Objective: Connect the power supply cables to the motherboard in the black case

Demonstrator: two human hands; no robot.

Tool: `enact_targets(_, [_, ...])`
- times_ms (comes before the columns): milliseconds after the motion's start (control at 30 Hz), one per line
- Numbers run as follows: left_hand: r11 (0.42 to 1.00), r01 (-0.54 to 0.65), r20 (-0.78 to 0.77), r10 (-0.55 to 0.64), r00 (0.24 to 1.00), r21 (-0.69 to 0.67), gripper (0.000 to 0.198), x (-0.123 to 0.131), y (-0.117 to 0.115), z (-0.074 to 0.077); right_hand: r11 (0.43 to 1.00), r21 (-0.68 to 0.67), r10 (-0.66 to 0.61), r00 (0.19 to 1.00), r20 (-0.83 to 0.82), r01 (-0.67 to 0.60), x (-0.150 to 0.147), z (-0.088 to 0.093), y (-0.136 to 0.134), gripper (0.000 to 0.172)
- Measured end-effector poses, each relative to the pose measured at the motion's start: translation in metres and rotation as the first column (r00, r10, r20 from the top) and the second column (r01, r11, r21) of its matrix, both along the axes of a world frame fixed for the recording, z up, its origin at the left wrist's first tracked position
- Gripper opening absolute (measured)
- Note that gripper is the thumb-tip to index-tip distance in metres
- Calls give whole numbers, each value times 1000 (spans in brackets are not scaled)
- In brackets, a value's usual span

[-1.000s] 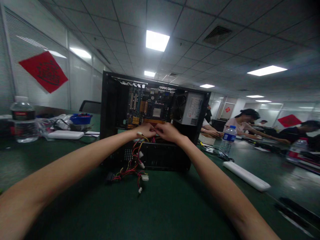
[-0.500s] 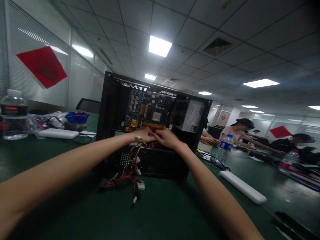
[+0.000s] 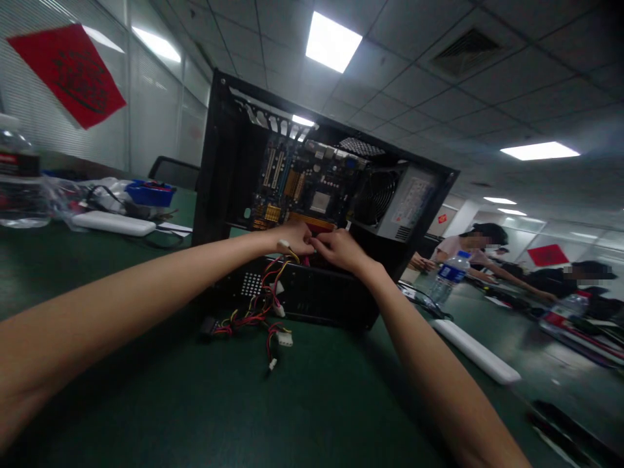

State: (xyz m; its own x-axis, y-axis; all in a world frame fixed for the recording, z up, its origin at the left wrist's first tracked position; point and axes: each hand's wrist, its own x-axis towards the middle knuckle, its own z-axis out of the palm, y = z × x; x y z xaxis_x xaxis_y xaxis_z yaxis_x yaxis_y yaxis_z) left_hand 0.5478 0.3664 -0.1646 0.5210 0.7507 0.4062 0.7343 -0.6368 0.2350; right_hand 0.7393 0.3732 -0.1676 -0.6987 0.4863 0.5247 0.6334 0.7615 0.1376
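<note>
Ceiling panels light a wide office, where a co-worker [image 3: 463, 246] sits beyond a blue-capped bottle [image 3: 449, 276] to the right, and the dark green bench [image 3: 195, 403] runs toward me. Through the head camera, my only view, I have the open computer case [image 3: 322, 296] standing on the bench straight ahead, slightly tilted in the picture. Inside, the motherboard [image 3: 307, 175] and the power supply [image 3: 412, 201] look mounted, so I judge that part done. I see no cooler over the silver square [image 3: 320, 202] on the board. Wiring seems the unfinished part: a red, yellow and black cable bundle [image 3: 251, 318] spills over the case's near edge, with a white four-pin plug [image 3: 285, 339] and a black connector [image 3: 209, 327] lying loose on the bench. My left hand [image 3: 296, 235] and right hand [image 3: 344, 249] meet just below the orange-red slots [image 3: 316, 224], by some reddish wires. Both sets of fingers are curled and close together; I cannot tell whether they grip a plug, as the tips are hidden.
</note>
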Motion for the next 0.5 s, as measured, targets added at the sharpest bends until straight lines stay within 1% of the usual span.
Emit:
enact_targets(133, [998,66,-60,-66,996,-13,24,-1,2,0,999,-39,2,1000,7,-1,1,1,-4,53])
enact_targets(233, [998,59,-110,-55,992,38,26,-2,10,-3,998,-70,-7,999,51,10,2,2,-5,52])
enact_targets(300, [996,34,-137,-23,990,80,25,-3,12,-5,997,-73,-16,997,70,21,1,3,-5,50])
enact_targets(333, [995,12,-143,3,990,103,26,-3,12,-4,997,-76,-17,997,74,22,1,3,-5,47])
enact_targets(400, [985,-67,-118,87,989,161,32,-3,7,-1,995,-99,-2,996,85,11,1,4,-6,36])
enact_targets(433, [974,-121,-90,140,986,192,38,-3,3,2,992,-126,6,994,109,8,1,5,-7,30])
enact_targets(500, [944,-228,-27,241,970,238,50,-4,-5,8,978,-202,-6,979,206,48,1,5,-8,26])
